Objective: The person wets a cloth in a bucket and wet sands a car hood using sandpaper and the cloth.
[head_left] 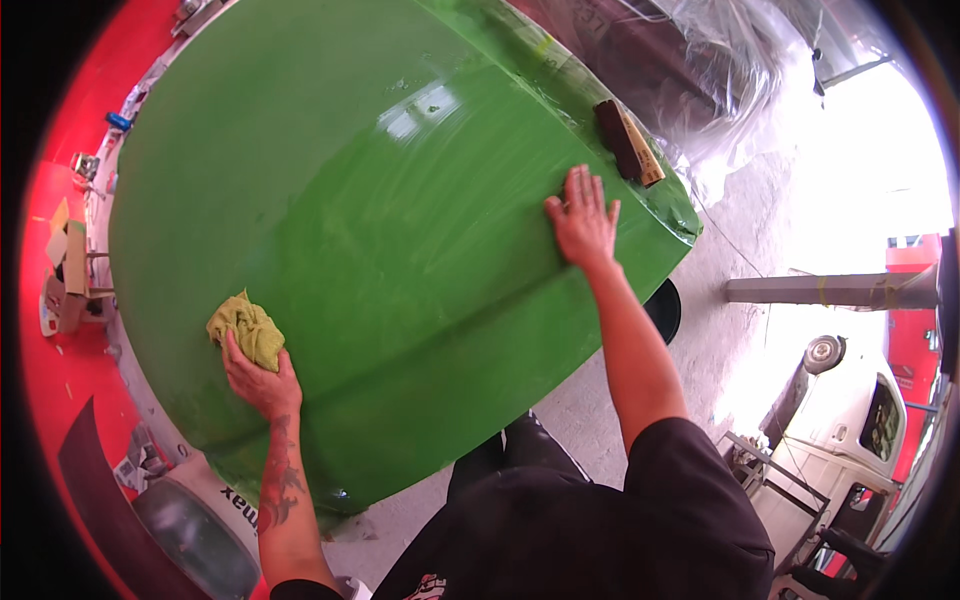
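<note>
A large green car hood [420, 260] fills the middle of the view, partly wet and streaked with a glossy patch near its centre. My left hand [262, 375] is closed round a bunched yellow-green cloth [250, 330] that rests on the hood's left part. Farther right, my right hand [585, 220] lies flat on the green surface with its fingers stretched out and nothing in it. Just beyond those fingertips, a dark sanding block [618, 142] with a tan printed side sits along the hood's right edge.
Clear plastic sheeting [740, 70] hangs over something dark at the far right. A post [825, 290] and a white vehicle [840, 420] stand to the right. A dark round container [663, 310] is below the hood's edge. Cardboard boxes [70, 270] are at the left.
</note>
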`<state>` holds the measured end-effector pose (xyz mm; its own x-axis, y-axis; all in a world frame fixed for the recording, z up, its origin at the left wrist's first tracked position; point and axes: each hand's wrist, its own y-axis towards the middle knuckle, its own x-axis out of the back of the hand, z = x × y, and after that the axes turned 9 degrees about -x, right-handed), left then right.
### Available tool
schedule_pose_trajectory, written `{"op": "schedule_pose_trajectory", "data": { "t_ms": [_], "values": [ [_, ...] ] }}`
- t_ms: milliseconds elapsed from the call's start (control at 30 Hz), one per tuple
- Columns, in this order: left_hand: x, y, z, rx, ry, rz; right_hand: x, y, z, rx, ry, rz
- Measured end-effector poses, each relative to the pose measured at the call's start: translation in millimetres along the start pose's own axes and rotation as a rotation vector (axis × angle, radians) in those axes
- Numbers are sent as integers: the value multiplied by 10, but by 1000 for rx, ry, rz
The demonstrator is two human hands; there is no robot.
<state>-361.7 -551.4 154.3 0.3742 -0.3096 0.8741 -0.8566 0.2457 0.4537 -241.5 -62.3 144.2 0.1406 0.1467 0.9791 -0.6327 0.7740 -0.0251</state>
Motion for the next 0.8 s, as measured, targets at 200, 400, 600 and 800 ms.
{"op": "schedule_pose_trajectory", "data": {
  "t_ms": [200, 400, 600, 800],
  "values": [
    [13, -10, 116, -34, 23, -37, -160, -718, 617, 19, 43, 64],
    [-16, -34, 170, -59, 24, -33, -104, -1583, 709, 341, -51, 246],
    [-40, 0, 94, -48, 16, -26, 61, -320, -488, -142, 18, 1],
    [-2, -7, 132, -51, 50, -27, -197, -1302, 332, 81, 86, 84]
  ]
}}
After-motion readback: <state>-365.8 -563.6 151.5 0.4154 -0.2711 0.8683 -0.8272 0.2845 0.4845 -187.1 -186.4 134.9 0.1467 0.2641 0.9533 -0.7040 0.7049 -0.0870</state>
